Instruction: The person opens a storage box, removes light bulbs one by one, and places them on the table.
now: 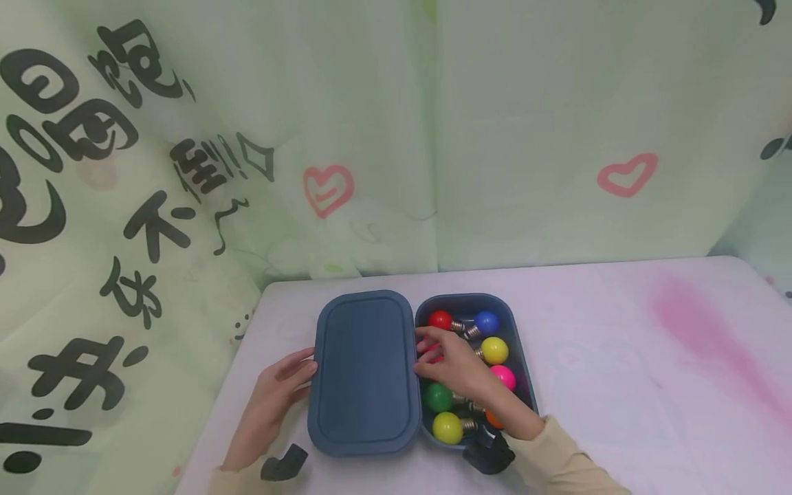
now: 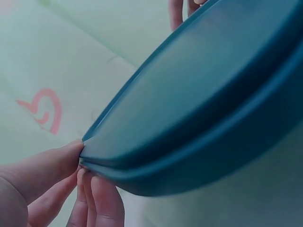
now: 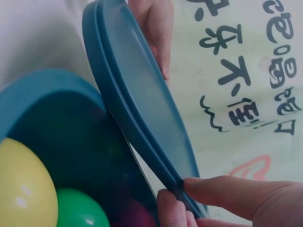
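A blue-grey lid (image 1: 364,375), rounded rectangular with a raised rim, is held between both hands. My left hand (image 1: 275,395) pinches its left edge; in the left wrist view the thumb (image 2: 59,163) lies on the upper face and fingers curl under the rim. My right hand (image 1: 454,364) reaches across the open box (image 1: 518,364) and pinches the lid's right edge, as the right wrist view shows. Colourful light bulbs lie in the box, among them a red bulb (image 1: 440,319), a blue bulb (image 1: 486,322) and a green bulb (image 1: 438,397). My right hand and forearm hide part of them.
Beneath is a table with a pale cloth (image 1: 594,385), stained pink at the right. A light green curtain (image 1: 526,137) with hearts and black lettering hangs behind and along the left. Dark straps (image 1: 489,454) sit at both wrists.
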{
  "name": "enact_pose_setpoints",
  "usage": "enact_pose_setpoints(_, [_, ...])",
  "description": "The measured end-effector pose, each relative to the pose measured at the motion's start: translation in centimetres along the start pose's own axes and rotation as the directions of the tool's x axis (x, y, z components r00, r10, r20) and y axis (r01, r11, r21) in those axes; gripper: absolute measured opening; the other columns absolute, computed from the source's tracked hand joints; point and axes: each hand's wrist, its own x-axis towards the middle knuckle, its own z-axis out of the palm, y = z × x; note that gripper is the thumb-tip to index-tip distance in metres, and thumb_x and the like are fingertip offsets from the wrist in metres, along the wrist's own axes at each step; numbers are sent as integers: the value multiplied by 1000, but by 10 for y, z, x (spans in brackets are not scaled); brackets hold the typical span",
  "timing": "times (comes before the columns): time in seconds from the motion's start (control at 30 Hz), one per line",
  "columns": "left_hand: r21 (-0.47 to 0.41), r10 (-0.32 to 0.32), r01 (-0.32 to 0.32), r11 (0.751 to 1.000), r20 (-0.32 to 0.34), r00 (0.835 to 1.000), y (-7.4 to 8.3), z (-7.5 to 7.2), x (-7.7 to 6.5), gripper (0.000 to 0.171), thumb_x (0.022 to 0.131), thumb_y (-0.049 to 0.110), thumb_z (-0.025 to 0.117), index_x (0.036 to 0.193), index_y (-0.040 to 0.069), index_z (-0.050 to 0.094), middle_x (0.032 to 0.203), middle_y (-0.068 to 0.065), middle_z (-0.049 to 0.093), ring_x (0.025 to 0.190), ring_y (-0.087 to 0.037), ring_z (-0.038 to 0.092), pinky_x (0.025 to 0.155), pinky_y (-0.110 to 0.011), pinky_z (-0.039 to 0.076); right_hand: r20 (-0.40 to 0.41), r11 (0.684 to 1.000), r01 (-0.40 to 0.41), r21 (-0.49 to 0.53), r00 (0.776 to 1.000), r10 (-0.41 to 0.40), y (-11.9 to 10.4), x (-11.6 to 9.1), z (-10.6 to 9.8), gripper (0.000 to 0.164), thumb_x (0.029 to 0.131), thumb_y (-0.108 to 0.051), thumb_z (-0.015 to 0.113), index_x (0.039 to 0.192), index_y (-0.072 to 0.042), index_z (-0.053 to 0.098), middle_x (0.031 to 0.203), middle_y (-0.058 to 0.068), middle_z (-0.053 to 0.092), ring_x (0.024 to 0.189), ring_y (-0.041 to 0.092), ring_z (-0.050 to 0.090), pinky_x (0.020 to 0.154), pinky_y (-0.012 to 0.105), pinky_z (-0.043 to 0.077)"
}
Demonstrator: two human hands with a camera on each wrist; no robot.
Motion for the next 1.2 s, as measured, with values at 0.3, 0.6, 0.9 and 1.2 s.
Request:
enact_pose_setpoints(0.3, [12,-13,13,1000,-15,1000,-4,-12,2,60,87,34,76,139,10,57,134,-6,63,108,-8,65,94,-32,55,-12,999,-2,-33,1000,1,-5,10,14,55,84,1,73,135,6,53,104,12,64,88,16,64,80,30,60])
enact_pose_setpoints(0.6, [80,-45,48,996,-38,998,-9,-25,4,67,86,44,75,141,13,54,140,-7,58,115,-10,61,98,-35,53,-8,998,-17,-56,1000,17,-11,17,30,58,82,2,74,136,5,53,106,12,65,93,21,67,80,33,61])
enact_pose_setpoints(0.9, [93,-58,62,994,-49,997,-14,-33,7,69,86,45,74,143,12,52,140,-8,58,113,-10,61,98,-34,53,-1,994,5,-111,1000,-6,-15,24,40,58,83,4,72,137,7,51,107,14,63,93,23,65,76,33,61])
enact_pose_setpoints(1.2, [97,-53,58,994,-48,997,-18,-38,10,67,88,43,73,143,12,52,143,-7,56,109,-4,62,94,-28,55,7,980,49,-190,999,-49,-15,28,48,57,83,6,72,135,13,49,106,18,61,91,25,63,72,32,60])
